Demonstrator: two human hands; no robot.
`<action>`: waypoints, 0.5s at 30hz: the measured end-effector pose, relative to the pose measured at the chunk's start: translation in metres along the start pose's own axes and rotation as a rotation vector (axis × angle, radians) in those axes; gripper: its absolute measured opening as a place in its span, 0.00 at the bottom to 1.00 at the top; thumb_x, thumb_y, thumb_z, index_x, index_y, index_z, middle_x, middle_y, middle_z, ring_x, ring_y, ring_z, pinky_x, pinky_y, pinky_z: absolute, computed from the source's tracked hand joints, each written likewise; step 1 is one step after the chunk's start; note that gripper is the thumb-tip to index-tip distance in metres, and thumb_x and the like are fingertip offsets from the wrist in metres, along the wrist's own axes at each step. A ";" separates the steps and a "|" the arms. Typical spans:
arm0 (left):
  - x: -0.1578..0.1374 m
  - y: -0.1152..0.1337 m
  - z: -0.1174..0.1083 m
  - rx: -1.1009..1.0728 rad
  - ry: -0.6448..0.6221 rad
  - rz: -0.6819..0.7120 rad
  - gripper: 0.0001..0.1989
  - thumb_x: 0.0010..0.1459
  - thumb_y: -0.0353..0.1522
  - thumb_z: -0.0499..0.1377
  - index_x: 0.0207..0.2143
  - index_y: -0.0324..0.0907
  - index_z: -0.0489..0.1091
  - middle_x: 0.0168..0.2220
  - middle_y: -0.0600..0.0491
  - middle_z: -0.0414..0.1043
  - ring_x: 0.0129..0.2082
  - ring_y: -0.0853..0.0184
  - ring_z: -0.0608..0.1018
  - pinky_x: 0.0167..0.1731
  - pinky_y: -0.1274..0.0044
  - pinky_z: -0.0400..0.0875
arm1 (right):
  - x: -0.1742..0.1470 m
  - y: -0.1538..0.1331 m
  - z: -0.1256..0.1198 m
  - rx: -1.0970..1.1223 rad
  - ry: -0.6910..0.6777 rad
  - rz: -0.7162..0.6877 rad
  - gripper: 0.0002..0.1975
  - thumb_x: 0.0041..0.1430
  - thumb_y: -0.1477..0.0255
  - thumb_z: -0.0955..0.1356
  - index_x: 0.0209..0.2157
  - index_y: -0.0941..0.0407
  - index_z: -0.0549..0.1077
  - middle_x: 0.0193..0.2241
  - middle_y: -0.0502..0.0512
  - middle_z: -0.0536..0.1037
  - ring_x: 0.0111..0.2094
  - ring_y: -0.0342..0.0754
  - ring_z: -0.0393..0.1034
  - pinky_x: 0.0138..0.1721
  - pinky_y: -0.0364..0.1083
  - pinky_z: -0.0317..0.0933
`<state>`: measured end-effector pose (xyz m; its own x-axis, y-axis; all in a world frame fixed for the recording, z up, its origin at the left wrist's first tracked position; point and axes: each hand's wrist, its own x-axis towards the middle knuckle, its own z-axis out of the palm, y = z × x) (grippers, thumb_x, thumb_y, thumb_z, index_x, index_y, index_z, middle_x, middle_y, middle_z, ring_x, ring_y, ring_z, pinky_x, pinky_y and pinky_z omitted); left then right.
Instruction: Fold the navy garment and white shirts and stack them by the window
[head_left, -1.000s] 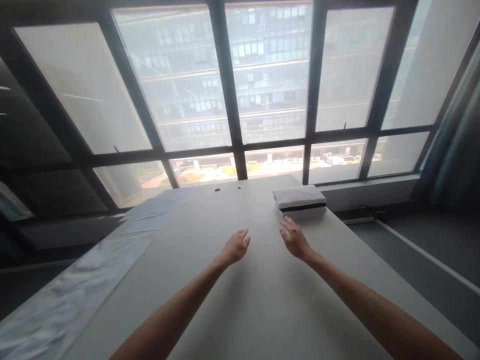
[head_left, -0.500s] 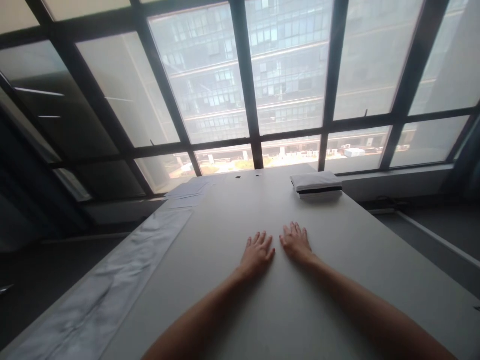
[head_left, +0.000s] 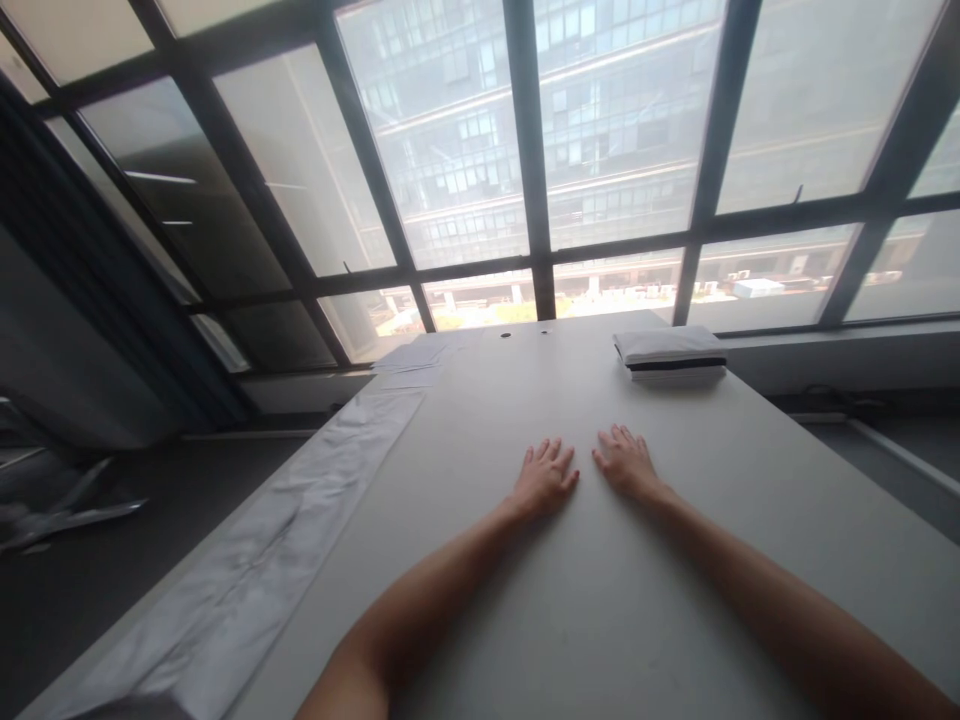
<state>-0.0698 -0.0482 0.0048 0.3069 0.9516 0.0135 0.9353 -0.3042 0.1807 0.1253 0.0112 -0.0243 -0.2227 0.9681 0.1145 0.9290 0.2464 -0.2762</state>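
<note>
My left hand (head_left: pixel 546 478) lies flat on the white table (head_left: pixel 510 600), palm down with its fingers spread. Close beside it, a narrow gap away, my right hand (head_left: pixel 624 462) rests palm down in the same way. Neither hand holds anything. Beyond my right hand, near the far right corner of the table, lies a folded stack of white cloth (head_left: pixel 671 347) with a black band showing between its layers.
Along the table's left edge runs a marbled white-grey sheet (head_left: pixel 247 550). Several white paper sheets (head_left: pixel 412 360) lie past its far end. Dark-framed windows (head_left: pixel 540 180) stand behind the table. A dark curtain (head_left: pixel 135 270) hangs at the left.
The view has swung to the left, so the table and both hands appear farther right and slightly higher. Both hands stay flat on the table.
</note>
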 end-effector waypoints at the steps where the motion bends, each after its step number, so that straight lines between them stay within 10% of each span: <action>1: 0.000 0.000 0.001 0.001 0.002 0.006 0.32 0.70 0.48 0.43 0.70 0.44 0.56 0.73 0.42 0.46 0.72 0.49 0.50 0.68 0.53 0.44 | 0.000 0.001 0.001 0.001 0.002 -0.003 0.28 0.69 0.62 0.59 0.66 0.59 0.64 0.70 0.70 0.56 0.71 0.62 0.46 0.67 0.62 0.40; 15: 0.005 -0.035 -0.024 -0.033 0.160 -0.040 0.19 0.68 0.40 0.52 0.56 0.47 0.73 0.62 0.50 0.70 0.62 0.60 0.70 0.67 0.60 0.53 | -0.001 0.003 -0.001 -0.019 0.007 -0.021 0.27 0.69 0.62 0.59 0.64 0.59 0.66 0.69 0.70 0.59 0.70 0.62 0.49 0.66 0.62 0.42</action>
<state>-0.1048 -0.0319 0.0223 0.2354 0.9584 0.1614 0.9391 -0.2670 0.2162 0.1288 0.0111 -0.0239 -0.2404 0.9624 0.1264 0.9297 0.2657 -0.2552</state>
